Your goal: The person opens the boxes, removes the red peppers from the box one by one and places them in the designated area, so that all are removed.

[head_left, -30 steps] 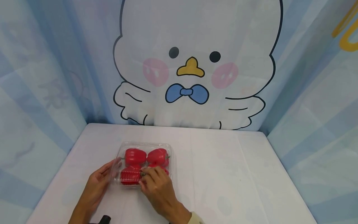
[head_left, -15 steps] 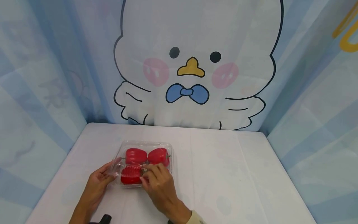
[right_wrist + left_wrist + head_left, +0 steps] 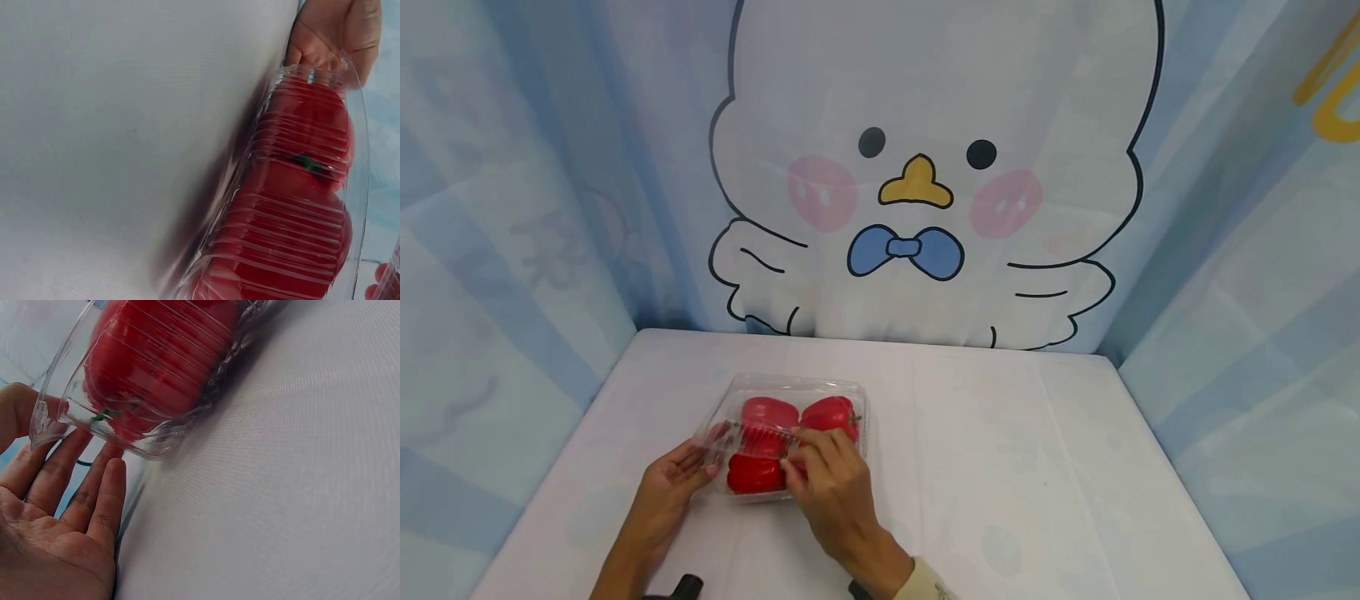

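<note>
A clear plastic container [image 3: 760, 497] is seen just left of centre in the lower half of the head view, set on a white-covered table [image 3: 1000, 467]. Its lid [image 3: 763, 442] is pinched along the ribbed near edge between the thumb and fingertips of the right hand [image 3: 831, 492], and that edge is held raised above the container. Fingers of the left hand [image 3: 666, 492] are laid nearly straight against the container's left end, with the thumb spread apart from them. The two hands are kept apart, one at the container's end and one at its front. Inside, a far-left pepper [image 3: 769, 412], a far-right pepper [image 3: 829, 415] and a near-left pepper [image 3: 755, 473] are shown, all red; a fourth pepper [image 3: 281, 219], mostly covered by the right hand in the head view, is seen through the ribbed wall in the right wrist view. A green stem [image 3: 105, 415] is visible through the plastic in the left wrist view. The upper frame is filled by a pale blue backdrop [image 3: 925, 100] printed with a cartoon bird, and a cream sleeve [image 3: 921, 582] is glimpsed at the bottom edge.
</note>
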`<state>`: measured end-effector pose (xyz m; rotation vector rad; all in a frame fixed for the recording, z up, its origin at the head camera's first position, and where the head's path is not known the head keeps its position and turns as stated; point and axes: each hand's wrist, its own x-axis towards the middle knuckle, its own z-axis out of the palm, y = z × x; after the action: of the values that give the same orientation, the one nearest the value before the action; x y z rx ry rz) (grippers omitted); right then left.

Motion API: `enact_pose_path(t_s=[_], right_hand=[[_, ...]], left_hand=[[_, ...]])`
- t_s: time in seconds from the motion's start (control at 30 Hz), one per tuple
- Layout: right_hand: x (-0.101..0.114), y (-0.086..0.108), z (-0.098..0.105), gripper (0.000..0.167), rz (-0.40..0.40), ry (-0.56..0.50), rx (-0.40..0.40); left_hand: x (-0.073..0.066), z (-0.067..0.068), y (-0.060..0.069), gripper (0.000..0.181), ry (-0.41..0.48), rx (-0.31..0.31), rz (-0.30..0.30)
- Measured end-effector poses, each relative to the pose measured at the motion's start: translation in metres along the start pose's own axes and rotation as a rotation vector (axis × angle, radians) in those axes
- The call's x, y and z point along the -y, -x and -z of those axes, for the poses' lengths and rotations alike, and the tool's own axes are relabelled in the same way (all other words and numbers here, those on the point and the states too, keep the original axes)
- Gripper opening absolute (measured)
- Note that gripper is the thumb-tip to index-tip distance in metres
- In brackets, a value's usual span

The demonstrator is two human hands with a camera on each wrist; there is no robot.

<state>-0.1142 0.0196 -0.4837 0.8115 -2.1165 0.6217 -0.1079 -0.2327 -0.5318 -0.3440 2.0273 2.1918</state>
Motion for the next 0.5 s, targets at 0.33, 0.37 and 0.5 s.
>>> enact_pose_path(t_s=[0.33,0.37,0.5], right_hand=[[-0.0007,-0.0042,-0.0026,0.018,-0.005,-0.029,-0.054],[-0.0009,-0.0048,-0.0028,0.018,-0.006,-0.03,-0.056],[-0.0018,-0.0069,-0.0036,0.019,-0.015,-0.033,-0.058]], left_hand=[[-0.0012,-0.0006,0.0016,0.068,0.005,0.021,-0.056],[-0.0012,-0.0007,0.0017,0.069,-0.003,0.023,-0.055],[-0.0004,-0.0008,0.0023,0.07,-0.023,0.024,-0.052]])
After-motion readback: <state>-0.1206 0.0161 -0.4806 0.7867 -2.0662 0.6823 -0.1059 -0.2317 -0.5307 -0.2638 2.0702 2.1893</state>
